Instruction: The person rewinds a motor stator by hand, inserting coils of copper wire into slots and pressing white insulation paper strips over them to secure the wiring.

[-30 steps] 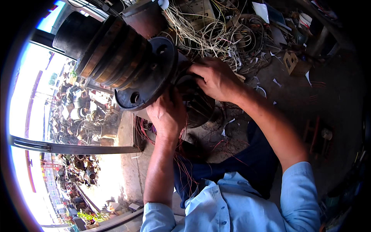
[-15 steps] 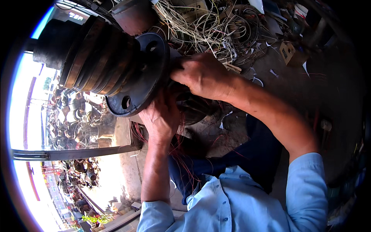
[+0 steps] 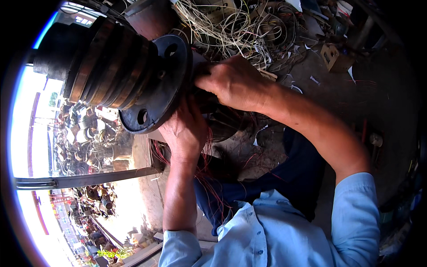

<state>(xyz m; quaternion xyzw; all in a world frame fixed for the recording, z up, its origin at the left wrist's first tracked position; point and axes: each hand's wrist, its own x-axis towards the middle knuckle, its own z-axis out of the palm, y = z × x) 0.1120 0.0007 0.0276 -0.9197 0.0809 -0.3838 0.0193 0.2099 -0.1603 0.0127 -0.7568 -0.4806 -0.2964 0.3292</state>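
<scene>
A large slip-ring assembly (image 3: 109,66), dark with several copper-coloured bands, fills the upper left. At its right end sits a black round flange (image 3: 171,91) with holes through it. My left hand (image 3: 184,129) reaches up behind the flange's lower right edge, where its fingers are mostly hidden. Just right of the flange, my right hand (image 3: 233,84) is closed, thumb and fingers pressed together. What it grips is in shadow and cannot be made out. Thin red wires (image 3: 207,178) hang beside my left wrist and over my dark trousers.
A tangle of pale wire (image 3: 249,31) lies at the top, next to a rusty drum (image 3: 151,18). A box with holes (image 3: 336,58) stands on the dark floor at upper right. A metal rail (image 3: 98,178) runs across the left, with piled scrap (image 3: 84,138) outside.
The assembly and flange appear slightly farther left. Both hands stay in nearly the same places, my right hand still closed beside the flange.
</scene>
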